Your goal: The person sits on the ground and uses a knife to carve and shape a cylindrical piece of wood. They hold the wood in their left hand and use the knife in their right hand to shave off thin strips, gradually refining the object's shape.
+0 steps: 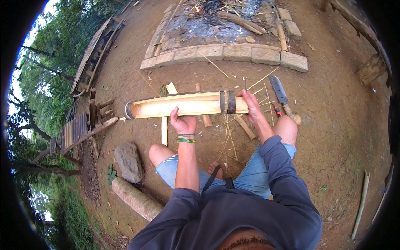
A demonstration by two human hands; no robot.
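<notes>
I hold a split half of a thick bamboo section [158, 107] level in front of me, its pale hollow side facing up and a dark node band near its right end. My left hand [182, 123] grips its near edge around the middle. My right hand [251, 104] holds its right end, fingers wrapped over it. A large knife [280, 92] with a wooden handle lies on the dirt just right of my right hand, beside my right knee.
Bamboo strips and splinters [237, 125] litter the dirt below the piece. A brick-edged fire pit [237, 53] with ash lies ahead. A grey stone [128, 161] and a log [134, 198] sit by my left knee. Bamboo poles [361, 204] lie at right.
</notes>
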